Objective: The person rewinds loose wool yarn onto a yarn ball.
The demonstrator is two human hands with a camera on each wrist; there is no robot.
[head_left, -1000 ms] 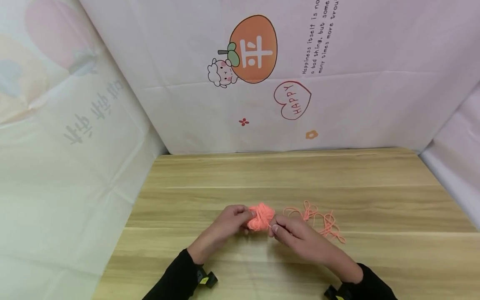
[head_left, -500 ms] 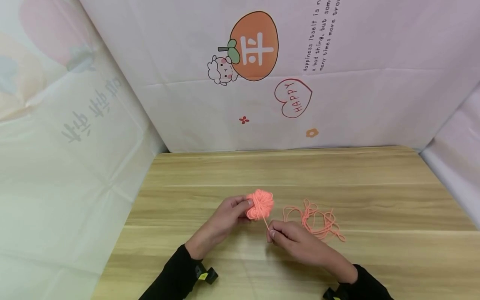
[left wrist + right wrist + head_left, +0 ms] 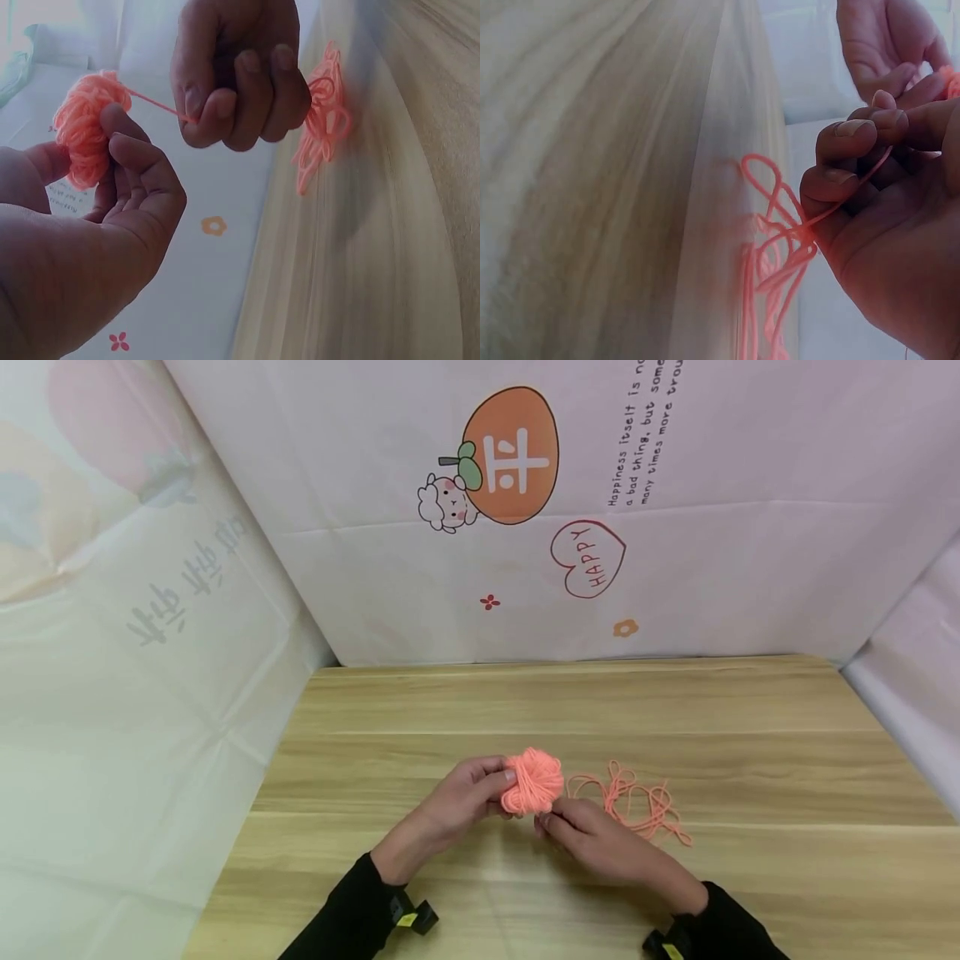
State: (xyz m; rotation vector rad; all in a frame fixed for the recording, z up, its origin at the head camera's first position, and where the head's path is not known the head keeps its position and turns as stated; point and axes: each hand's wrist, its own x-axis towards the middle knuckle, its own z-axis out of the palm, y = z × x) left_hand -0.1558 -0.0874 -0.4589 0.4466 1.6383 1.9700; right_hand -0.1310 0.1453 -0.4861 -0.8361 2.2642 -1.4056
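A small ball of coral-pink yarn (image 3: 536, 781) is held above the table by my left hand (image 3: 465, 797), thumb on its near side and fingers behind. My right hand (image 3: 596, 839) is just below and right of the ball, pinching the yarn strand between thumb and curled index finger. In the left wrist view that strand (image 3: 161, 105) runs taut from the ball (image 3: 82, 127) to the right hand (image 3: 240, 82). In the right wrist view the strand (image 3: 855, 191) crosses the right palm (image 3: 892, 247) and trails toward the loose yarn.
Loose loops of the same yarn (image 3: 633, 802) lie tangled on the wooden table (image 3: 420, 710), right of the ball and behind the right hand. A white printed cloth (image 3: 360, 585) rises along the table's back edge, with more cloth hanging at the left and right.
The ball has turned in the left hand; it first moved away from me, then slightly right and back down. The right hand dipped, drawing the strand out, and is now close under the ball.
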